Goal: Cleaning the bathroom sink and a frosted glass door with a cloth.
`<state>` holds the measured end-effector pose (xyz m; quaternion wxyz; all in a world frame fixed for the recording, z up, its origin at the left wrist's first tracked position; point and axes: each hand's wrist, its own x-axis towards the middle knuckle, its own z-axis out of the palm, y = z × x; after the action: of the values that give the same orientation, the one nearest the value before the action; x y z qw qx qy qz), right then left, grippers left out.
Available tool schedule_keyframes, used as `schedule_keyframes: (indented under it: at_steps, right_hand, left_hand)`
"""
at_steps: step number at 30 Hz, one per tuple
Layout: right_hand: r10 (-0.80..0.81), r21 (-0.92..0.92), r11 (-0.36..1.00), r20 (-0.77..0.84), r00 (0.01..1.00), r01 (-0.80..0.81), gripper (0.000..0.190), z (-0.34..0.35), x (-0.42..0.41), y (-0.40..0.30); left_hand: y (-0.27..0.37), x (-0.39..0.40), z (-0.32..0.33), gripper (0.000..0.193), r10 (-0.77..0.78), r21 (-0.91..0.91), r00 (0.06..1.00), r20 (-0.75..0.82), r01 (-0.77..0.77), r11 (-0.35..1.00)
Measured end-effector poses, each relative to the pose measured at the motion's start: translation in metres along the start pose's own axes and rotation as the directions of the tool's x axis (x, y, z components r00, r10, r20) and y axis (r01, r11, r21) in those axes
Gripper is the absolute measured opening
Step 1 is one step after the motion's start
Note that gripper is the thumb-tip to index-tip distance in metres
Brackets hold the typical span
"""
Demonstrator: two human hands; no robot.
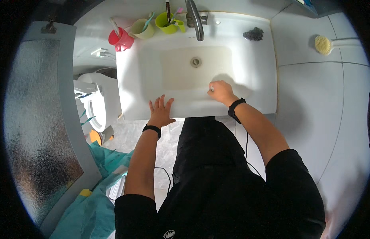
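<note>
A white ceramic washbasin with a round metal drain fills the space before me. My left hand rests on its front rim with the fingers spread, holding nothing. Over the front right part of the bowl, my right hand is curled into a fist. A bit of a small pale object shows between its thumb and fingers; the rest is hidden, so its kind is unclear. The chrome faucet arches over the back of the basin. On the back right ledge lies a dark grey steel wool scourer.
A red cup, a pale green cup and a lime green cup with toothbrushes line the back left ledge. A round-headed brush hangs at the right wall. A toilet and a frosted-glass door are at left.
</note>
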<state>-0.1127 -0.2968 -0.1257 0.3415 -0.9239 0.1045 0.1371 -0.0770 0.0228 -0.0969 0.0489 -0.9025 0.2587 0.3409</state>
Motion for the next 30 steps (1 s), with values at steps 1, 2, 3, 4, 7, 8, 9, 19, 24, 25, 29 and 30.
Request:
schedule_keyframes:
  at_steps: [1, 2, 3, 4, 7, 8, 9, 19, 24, 25, 29, 30]
  right_hand:
    - [-0.056, -0.172, 0.982, 0.093, 0.994, 0.072, 0.025, -0.001, 0.003, 0.001]
    - [-0.094, -0.332, 0.93, 0.195, 0.976, 0.156, 0.027, -0.001, 0.004, 0.001]
    - [-0.096, -0.331, 0.93, 0.198, 0.976, 0.159, 0.027, -0.002, 0.004, -0.006]
    - [-0.093, -0.365, 0.915, 0.218, 0.971, 0.17, 0.028, -0.002, 0.004, -0.012]
    - [-0.049, -0.404, 0.903, 0.241, 0.969, 0.146, 0.029, -0.003, 0.008, -0.016]
    - [-0.013, -0.405, 0.907, 0.254, 0.967, 0.118, 0.03, -0.003, 0.01, -0.015]
    - [-0.009, -0.404, 0.908, 0.251, 0.968, 0.113, 0.03, -0.002, 0.011, -0.014]
    - [0.258, -0.167, 0.956, 0.075, 0.963, -0.243, 0.038, -0.013, 0.004, 0.005]
    - [0.365, -0.049, 0.925, -0.153, 0.918, -0.376, 0.051, -0.033, -0.016, 0.022]
    - [0.351, -0.031, 0.93, -0.226, 0.909, -0.367, 0.052, -0.038, -0.02, 0.025]
    - [-0.203, -0.076, 0.979, -0.327, 0.923, 0.188, 0.052, -0.042, -0.073, 0.037]
    - [-0.228, -0.109, 0.972, -0.233, 0.945, 0.208, 0.063, -0.048, -0.082, 0.037]
  left_hand:
    - [0.002, 0.003, -0.002, 0.11, 0.007, 0.002, 1.0, -0.001, -0.007, 1.0]
    - [0.002, 0.006, -0.004, 0.11, 0.004, 0.021, 1.0, 0.007, -0.004, 1.0]
    - [0.001, 0.005, -0.001, 0.11, -0.011, 0.035, 1.0, 0.017, 0.01, 0.999]
    - [-0.002, 0.004, 0.002, 0.11, -0.014, 0.034, 1.0, 0.018, 0.013, 0.999]
    - [-0.005, 0.005, -0.001, 0.116, -0.003, 0.069, 0.999, 0.049, -0.001, 0.998]
    - [-0.001, 0.005, -0.002, 0.114, -0.021, 0.05, 0.998, 0.063, 0.018, 0.999]
    - [0.001, 0.003, -0.002, 0.111, -0.039, 0.029, 0.996, 0.084, 0.037, 0.999]
    - [0.003, 0.001, -0.001, 0.11, 0.001, -0.025, 0.999, 0.049, 0.001, 1.0]
    - [-0.001, 0.002, -0.002, 0.112, -0.016, -0.002, 0.998, 0.054, 0.016, 1.0]
    - [-0.003, 0.003, -0.003, 0.112, -0.019, -0.008, 0.998, 0.057, 0.019, 1.0]
    - [-0.001, 0.008, -0.01, 0.115, -0.022, -0.001, 0.991, 0.136, 0.022, 1.0]
    - [0.0, 0.009, -0.011, 0.116, -0.032, 0.014, 0.984, 0.173, 0.03, 0.999]
